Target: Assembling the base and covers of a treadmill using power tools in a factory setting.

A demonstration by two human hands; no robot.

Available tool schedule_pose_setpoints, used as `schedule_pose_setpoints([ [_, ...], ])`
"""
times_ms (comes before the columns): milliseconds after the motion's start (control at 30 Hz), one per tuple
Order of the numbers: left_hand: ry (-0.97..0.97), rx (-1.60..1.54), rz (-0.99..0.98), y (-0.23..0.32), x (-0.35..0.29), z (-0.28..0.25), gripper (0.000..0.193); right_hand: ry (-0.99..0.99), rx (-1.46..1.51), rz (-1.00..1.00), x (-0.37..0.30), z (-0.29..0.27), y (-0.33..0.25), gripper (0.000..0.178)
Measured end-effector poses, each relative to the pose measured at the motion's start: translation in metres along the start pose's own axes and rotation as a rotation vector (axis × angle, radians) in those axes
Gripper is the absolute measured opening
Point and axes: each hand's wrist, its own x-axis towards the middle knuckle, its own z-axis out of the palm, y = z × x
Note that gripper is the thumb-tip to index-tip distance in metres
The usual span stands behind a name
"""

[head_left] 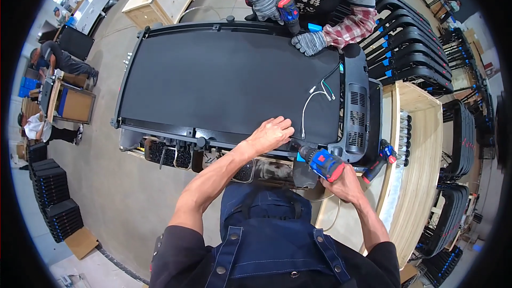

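A treadmill base with a black belt (229, 80) and black side rails lies in front of me. In my right hand (344, 185) is a blue-and-red cordless drill (324, 164), its nose at the near rail by the motor end. My left hand (272, 134) rests over that rail just left of the drill's nose. Its fingers are curled, and whatever lies under them is hidden. White and green wires (319, 92) trail over the belt beside the black motor cover (356, 112).
Across the treadmill, a co-worker with grey gloves (309, 44) holds another drill (288, 15) at the far rail. A second blue-and-red drill (386, 152) lies at right by a wooden crate (418, 176). Bins of black screws (166, 154) sit below the near rail. Black frames (413, 48) stand stacked far right.
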Motion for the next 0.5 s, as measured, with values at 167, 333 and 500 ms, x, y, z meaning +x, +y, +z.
schedule_pose_setpoints([
  [167, 0.018, -0.017, -0.047, -0.005, -0.004, 0.007, 0.024, -0.117, -0.061, 0.022, 0.023, -0.015, -0.022, 0.027],
  [333, 0.017, 0.008, -0.063, -0.005, -0.003, 0.012, 0.02, -0.201, -0.136, 0.161, 0.038, -0.029, -0.044, 0.029],
  [500, -0.015, -0.037, -0.074, -0.007, -0.004, 0.013, 0.017, -0.234, -0.16, 0.164, 0.045, -0.035, -0.054, 0.03],
])
